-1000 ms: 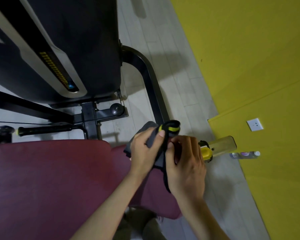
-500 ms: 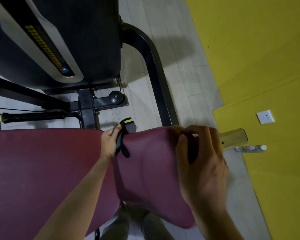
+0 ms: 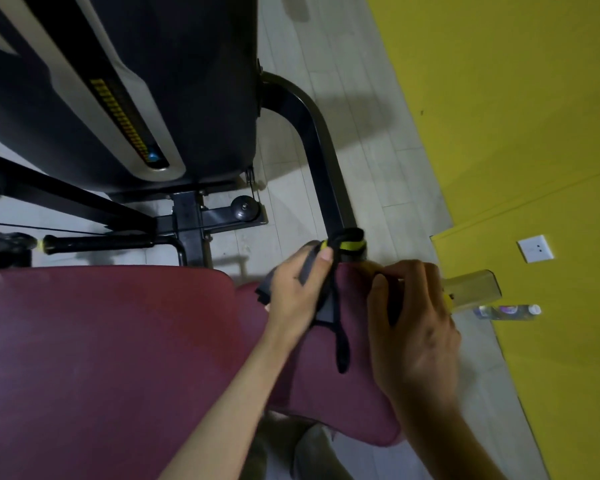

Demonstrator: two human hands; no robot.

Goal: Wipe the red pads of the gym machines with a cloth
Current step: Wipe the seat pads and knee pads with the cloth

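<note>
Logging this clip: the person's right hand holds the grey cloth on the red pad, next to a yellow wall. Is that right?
Not quite. In the head view it is the left hand that holds the grey cloth on the red pad. The right hand curls over the pad's edge. The yellow wall is as stated.

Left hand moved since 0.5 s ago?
Yes. The left hand, gripping the cloth, went right: from the gap beside the big pad onto the small pad.

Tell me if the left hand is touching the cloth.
Touching. Head view: the left hand grips the cloth, thumb pressed over it, against the red pad.
</note>
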